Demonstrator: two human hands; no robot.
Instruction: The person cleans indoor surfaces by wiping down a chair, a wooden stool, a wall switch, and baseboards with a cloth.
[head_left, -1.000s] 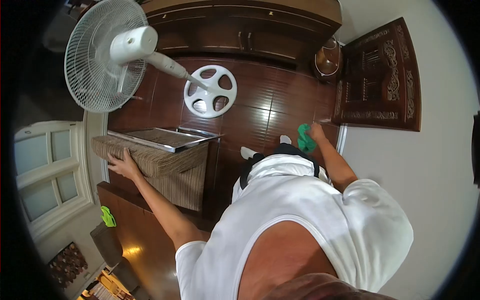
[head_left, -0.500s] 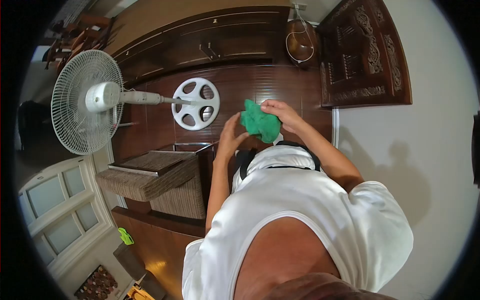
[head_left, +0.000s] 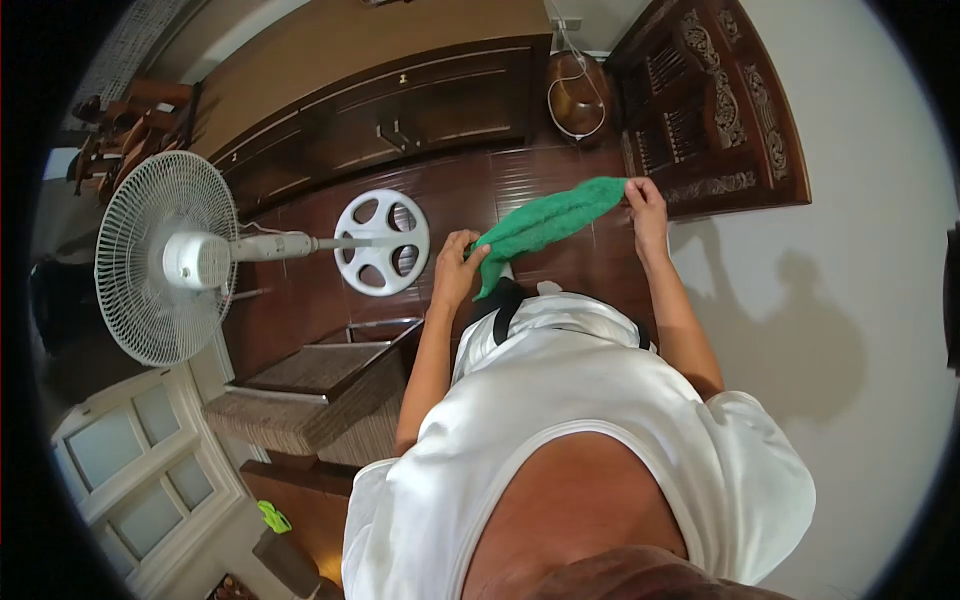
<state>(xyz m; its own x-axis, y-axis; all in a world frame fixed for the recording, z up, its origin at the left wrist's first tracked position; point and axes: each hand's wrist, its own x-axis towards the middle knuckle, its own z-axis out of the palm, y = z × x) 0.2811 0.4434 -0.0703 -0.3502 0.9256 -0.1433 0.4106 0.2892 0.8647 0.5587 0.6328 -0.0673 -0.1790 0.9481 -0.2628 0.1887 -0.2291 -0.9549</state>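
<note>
A green cloth (head_left: 550, 222) is held up in front of the white shirt (head_left: 600, 380), above the dark floor (head_left: 465, 190), and is stretched lengthwise between the two hands. Its left end is clamped between the thumb and fingers of the left hand (head_left: 464, 256), and a short loose tail is left hanging just below that grip. Its far right tip is pinched by the fingertips of the right hand (head_left: 638, 192). The long axis is set on a slant: the left end is placed lower and nearer to the shirt, the right end higher and farther forward. Neither hand can be called nearer, since the cloth is touched by both, one at each end; it lies to the right of the left hand and to the left of the right hand. The middle is supported by neither and is seen as a narrow, creased band; whether it is folded or only bunched cannot be told. To the left, well apart from the cloth, a white fan (head_left: 195, 262) is seen on its round base (head_left: 382, 243), with a striped chair (head_left: 265, 420) placed nearer to the shirt.
</note>
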